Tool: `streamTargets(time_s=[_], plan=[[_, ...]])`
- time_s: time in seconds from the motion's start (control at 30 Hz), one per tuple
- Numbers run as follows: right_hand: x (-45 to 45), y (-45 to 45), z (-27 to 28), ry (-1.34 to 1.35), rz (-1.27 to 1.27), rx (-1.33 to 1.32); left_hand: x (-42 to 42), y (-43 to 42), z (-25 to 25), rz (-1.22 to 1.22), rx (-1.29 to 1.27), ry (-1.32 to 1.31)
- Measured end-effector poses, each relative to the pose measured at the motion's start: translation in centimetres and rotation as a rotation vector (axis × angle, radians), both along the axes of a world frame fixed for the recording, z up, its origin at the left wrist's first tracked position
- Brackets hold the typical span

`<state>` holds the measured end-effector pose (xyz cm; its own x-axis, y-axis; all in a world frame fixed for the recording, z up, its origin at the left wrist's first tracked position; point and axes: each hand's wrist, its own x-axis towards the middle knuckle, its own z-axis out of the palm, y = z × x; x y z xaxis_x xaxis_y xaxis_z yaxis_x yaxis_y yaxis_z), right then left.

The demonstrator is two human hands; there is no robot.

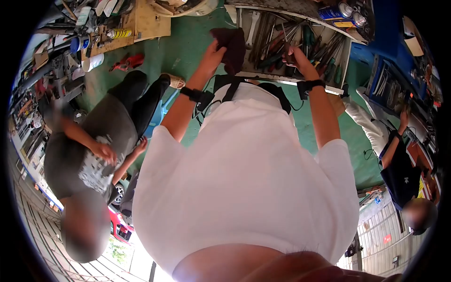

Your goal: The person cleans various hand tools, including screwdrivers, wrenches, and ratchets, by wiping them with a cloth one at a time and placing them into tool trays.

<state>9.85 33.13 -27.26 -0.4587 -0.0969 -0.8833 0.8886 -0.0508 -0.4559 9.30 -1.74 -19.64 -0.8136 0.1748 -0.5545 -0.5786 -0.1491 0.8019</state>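
Note:
My left hand point(216, 56) is closed on a bunched dark maroon cloth point(234, 47) at the left end of an open drawer point(300, 83). Over the middle of the drawer, my right hand point(297, 57) grips a screwdriver-like tool point(288, 52) by its brown handle, with the thin shaft pointing away from me. Many long tools, some with green or red handles, lie in the drawer. A silver wrench point(253, 27) rests near the cloth. Both my wrists carry black bands.
A person in a grey shirt point(94, 141) is at the left, another in dark clothing point(399, 174) at the far right. Cluttered benches stand on both sides. Spray cans point(336, 11) are beyond the drawer, a blue tool tray point(387, 84) to its right, over green floor point(188, 33).

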Motion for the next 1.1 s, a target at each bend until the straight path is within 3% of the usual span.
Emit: streamTargets(time_s=[0.07, 0.13, 0.17, 0.27, 0.33, 0.47, 0.57, 0.63, 0.77, 0.83, 0.97, 1.03, 1.1], plan=[[1.0, -0.3, 4.1, 0.017, -0.008, -0.051, -0.6, 1.5, 0.5, -0.042, 0.044, -0.037], [1.9, -1.7, 9.2, 0.142, -0.033, -0.101, -1.6, 3.2, 2.1, -0.053, 0.179, -0.305], [2.5, -1.3, 9.5, 0.198, -0.023, -0.232, -1.9, 4.0, 3.0, -0.058, 0.180, -0.303], [3.5, -3.2, 15.9, 0.323, -0.013, -0.241, -2.4, 6.5, 6.2, -0.214, 0.393, -0.327], [4.0, -4.0, 17.5, 0.377, -0.023, -0.225, -2.5, 7.8, 8.0, -0.264, 0.449, -0.328], [4.4, -5.0, 19.4, 0.424, 0.107, -0.112, -3.1, 6.9, 6.0, -0.393, 0.581, -0.352], [4.6, -5.0, 19.4, 0.514, 0.119, -0.072, -3.4, 6.4, 6.2, -0.543, 0.952, -0.144], [4.4, -5.2, 20.6, 0.518, 0.185, 0.004, -3.1, 6.4, 7.0, -0.575, 0.454, -0.116], [3.8, -6.1, 22.6, 0.534, 0.352, 0.163, -2.4, 7.0, 9.0, -0.422, 0.484, 0.026], [3.9, -6.3, 22.4, 0.785, 0.625, 0.433, -2.6, 7.1, 9.2, -0.494, 0.334, 0.082], [3.7, -7.5, 23.3, 0.843, 0.622, 0.548, -2.6, 7.6, 10.1, -0.562, 0.068, 0.151], [3.6, -7.6, 23.3, 0.887, 0.598, 0.632, -2.0, 7.9, 10.6, -0.312, 0.195, 0.206], [3.6, -7.6, 24.3, 0.912, 0.563, 0.599, -1.0, 7.9, 11.9, -0.202, 0.141, 0.217]])
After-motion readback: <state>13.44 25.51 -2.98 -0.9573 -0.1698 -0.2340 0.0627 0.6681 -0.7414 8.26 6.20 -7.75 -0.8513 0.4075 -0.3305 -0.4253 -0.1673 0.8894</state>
